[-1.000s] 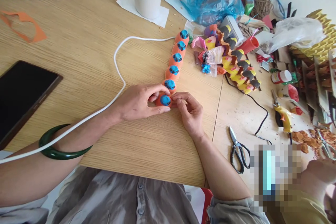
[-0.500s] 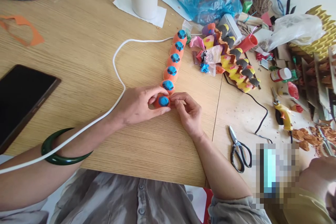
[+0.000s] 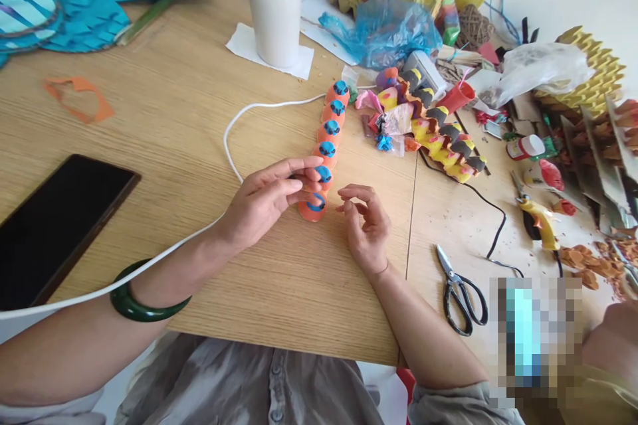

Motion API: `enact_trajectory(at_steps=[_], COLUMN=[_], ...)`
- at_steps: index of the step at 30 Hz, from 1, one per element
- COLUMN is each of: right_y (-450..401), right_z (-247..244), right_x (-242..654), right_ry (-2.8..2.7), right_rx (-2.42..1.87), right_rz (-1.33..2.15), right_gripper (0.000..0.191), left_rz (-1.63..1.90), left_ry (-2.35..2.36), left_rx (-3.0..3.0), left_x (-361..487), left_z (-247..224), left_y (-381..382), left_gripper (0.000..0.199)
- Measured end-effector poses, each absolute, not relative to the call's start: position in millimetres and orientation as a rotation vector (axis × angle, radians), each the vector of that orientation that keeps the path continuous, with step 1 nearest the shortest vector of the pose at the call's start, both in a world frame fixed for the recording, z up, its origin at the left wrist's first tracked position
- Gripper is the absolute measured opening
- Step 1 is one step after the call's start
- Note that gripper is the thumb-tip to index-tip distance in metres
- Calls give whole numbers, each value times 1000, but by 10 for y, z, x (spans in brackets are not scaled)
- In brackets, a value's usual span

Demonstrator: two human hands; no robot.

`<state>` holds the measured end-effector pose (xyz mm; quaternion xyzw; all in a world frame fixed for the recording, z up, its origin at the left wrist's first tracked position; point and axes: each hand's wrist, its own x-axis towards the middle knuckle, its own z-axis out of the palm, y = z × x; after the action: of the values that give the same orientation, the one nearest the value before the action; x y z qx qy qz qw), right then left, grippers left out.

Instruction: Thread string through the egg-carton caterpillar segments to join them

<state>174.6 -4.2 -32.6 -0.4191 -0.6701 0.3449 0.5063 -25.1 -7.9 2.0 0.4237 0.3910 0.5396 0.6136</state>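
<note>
A row of orange egg-carton cups, each topped with a blue cap bearing small dark marks, runs away from me across the wooden table. Over the nearest cups hovers my left hand, its fingers apart and partly covering their blue tops; I cannot tell whether a fingertip touches. Just right of the nearest cup, my right hand is off the row, fingers loosely bent and nothing visible in them. A white cord passes over my left forearm and behind the hand toward the row's far end.
Scissors lie right of my right forearm, with yellow-handled pliers beyond. A phone rests at left, a white bottle at the back. Painted carton pieces and clutter fill the right side. Another person's arm is at lower right.
Both hands have come off the nearest cup: the left fingers have lifted and spread, the right hand has drawn slightly right and loosened from its pinch. The view has tilted up a little.
</note>
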Motion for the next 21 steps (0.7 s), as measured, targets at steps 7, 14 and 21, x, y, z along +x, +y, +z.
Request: enact_trajectory(at_steps=[7,14,21], right_y=[-84,-107,-142], right_z=[-226,-247,-244], right_x=[1720,1674,1676], right_ry=[-1923,-1989,-1974], right_rx=[-897,-807,-766], right_rz=[106,-175,31], right_gripper=[38,43,31], left_rz=[1146,1008,1035], left_ry=[662,680,702], left_rx=[820,1165,1317], left_x=[-159,-201,-223], left_z=[23,93,122], left_y=[-175,-268,-287], left_gripper=[42,65,66])
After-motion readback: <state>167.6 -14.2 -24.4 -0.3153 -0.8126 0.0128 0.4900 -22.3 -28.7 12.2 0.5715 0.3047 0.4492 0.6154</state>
